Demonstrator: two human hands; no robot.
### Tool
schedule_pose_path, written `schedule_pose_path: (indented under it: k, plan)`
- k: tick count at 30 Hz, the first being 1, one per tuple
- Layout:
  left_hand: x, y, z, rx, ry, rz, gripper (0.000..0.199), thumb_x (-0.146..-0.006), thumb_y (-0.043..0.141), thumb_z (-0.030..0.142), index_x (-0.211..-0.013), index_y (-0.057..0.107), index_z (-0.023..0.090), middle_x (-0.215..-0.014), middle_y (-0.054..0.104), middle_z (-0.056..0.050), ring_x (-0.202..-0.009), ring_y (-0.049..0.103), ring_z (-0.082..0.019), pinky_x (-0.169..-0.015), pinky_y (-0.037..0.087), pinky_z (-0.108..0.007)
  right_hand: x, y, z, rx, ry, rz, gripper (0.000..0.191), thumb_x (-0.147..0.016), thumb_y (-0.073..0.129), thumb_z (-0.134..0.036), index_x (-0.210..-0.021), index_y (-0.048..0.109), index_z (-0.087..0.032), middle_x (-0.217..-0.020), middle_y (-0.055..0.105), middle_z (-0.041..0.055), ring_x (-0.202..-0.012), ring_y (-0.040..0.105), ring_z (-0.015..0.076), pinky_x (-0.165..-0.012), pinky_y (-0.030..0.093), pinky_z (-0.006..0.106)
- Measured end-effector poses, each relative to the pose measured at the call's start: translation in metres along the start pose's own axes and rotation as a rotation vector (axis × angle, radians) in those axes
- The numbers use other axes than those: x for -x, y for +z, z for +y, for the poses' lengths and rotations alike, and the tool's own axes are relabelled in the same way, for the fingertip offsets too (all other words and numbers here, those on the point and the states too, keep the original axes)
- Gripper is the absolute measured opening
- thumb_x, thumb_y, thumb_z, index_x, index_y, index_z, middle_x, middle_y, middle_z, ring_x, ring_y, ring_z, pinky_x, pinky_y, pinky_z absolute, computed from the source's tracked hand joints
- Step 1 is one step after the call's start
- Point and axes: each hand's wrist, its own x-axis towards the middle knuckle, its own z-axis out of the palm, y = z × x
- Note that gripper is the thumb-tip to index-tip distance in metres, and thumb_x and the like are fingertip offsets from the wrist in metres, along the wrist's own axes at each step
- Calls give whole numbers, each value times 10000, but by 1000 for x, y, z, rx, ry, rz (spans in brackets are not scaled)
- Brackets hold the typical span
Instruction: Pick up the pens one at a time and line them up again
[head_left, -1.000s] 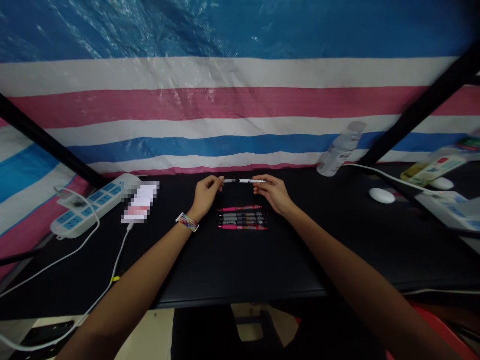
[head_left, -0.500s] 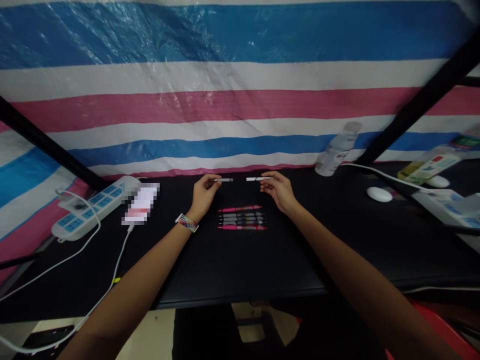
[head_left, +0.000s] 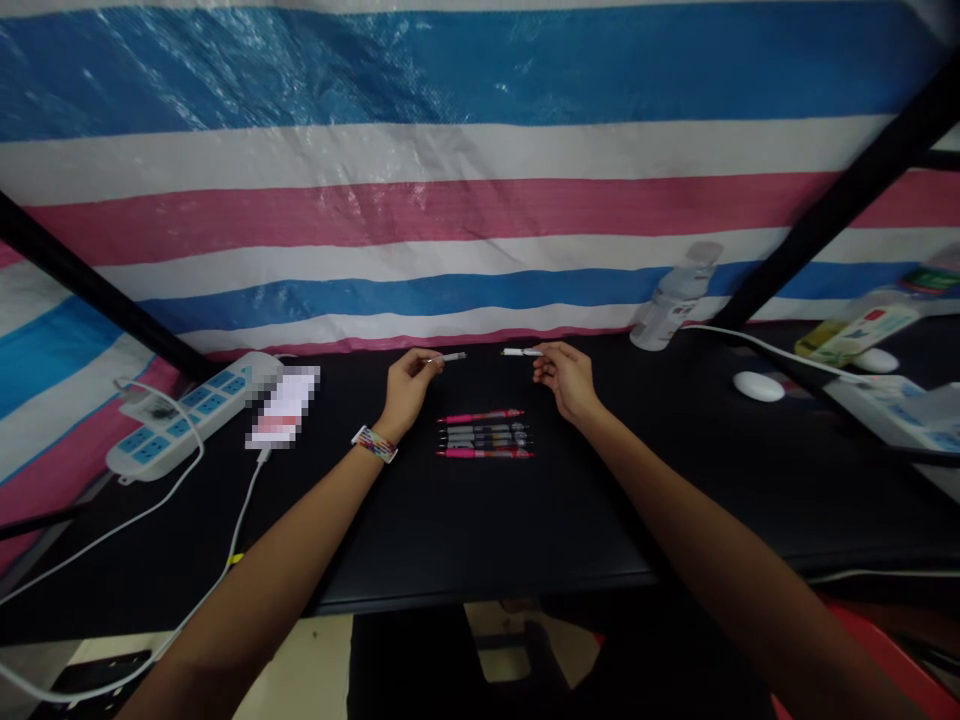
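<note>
Near the back of the black table, my left hand [head_left: 409, 384] pinches a thin clear-and-grey pen part [head_left: 454, 357] that points right. Across a gap, my right hand [head_left: 568, 380] holds a white pen piece [head_left: 517, 352] by its right end, its other end pointing left. Between and below the hands lies a stack of several pens side by side: a pink pen [head_left: 480, 416] at the top, grey and dark pens [head_left: 484, 436] in the middle, and another pink pen [head_left: 484, 454] at the bottom.
On the left are a white power strip [head_left: 161, 440] and a phone [head_left: 289, 400] with a cable. At right stand a clear bottle [head_left: 664, 315], a white mouse [head_left: 759, 387], a bottle with yellow liquid [head_left: 855, 340] and another power strip [head_left: 885, 410]. Striped sheeting [head_left: 480, 210] hangs behind.
My right hand has moved slightly right with the white piece, widening the gap. The part in my left hand has tilted a little upward at its right end.
</note>
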Motion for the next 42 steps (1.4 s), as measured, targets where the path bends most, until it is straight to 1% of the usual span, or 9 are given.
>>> schedule_pose_path:
  k: [5,18,26,28,31,32,33,36,42]
  plan:
    - [0,0,1,-28,-6,9,302,-878,847,487,-854,799,190,-814,771,-58,-810,719,-219,-802,545,-345,0,-1,-2,5,-2,12,209,-736,832,-370,-825,733,-209,-655,640,-9,-576,573,126,-554,507,264]
    - [0,2,3,-25,-20,29,275,-873,832,468,-822,787,201,-789,762,-51,-774,684,-202,-770,532,-332,1,-2,-3,37,-3,-9,162,-788,822,-332,-841,737,-204,-676,638,-2,-600,577,133,-589,528,278]
    - [1,2,5,-48,-21,7,313,-882,828,504,-808,783,204,-782,754,-42,-768,667,-195,-787,529,-333,2,-1,-5,4,-12,-5,174,-745,852,-339,-802,766,-198,-641,642,-8,-574,572,120,-552,504,255]
    - [3,2,8,-81,-19,-38,339,-878,839,538,-817,792,207,-786,762,-42,-766,664,-202,-778,523,-335,6,1,-5,19,-2,-92,217,-720,897,-360,-800,777,-198,-658,673,4,-588,600,127,-568,524,266]
    - [6,3,12,-179,12,-150,422,-914,808,611,-774,786,213,-772,761,-43,-744,653,-205,-754,509,-335,15,5,-4,82,50,-326,318,-687,978,-410,-845,806,-194,-736,740,38,-652,676,162,-641,589,316]
    - [7,3,14,-208,20,-170,470,-934,781,642,-737,771,215,-737,744,-41,-717,642,-200,-732,500,-333,18,6,-3,93,58,-372,342,-685,991,-422,-873,821,-192,-764,756,46,-677,695,170,-672,607,332]
    - [8,3,15,-228,23,-177,525,-953,748,673,-696,748,216,-691,717,-38,-680,625,-194,-703,486,-329,21,8,-3,97,58,-390,358,-687,999,-426,-902,836,-191,-791,770,53,-700,710,176,-701,620,343]
    - [9,3,16,-265,9,-183,645,-978,678,744,-603,680,219,-570,619,-22,-567,549,-169,-608,419,-319,24,10,-2,89,36,-376,371,-698,1007,-418,-958,862,-197,-858,799,62,-738,727,175,-755,638,356]
    - [11,2,13,-303,-27,-166,785,-983,619,823,-473,583,227,-472,527,-21,-486,497,-154,-564,377,-325,23,9,-4,73,-7,-405,340,-711,1005,-383,-977,873,-218,-902,816,61,-760,736,173,-790,649,364]
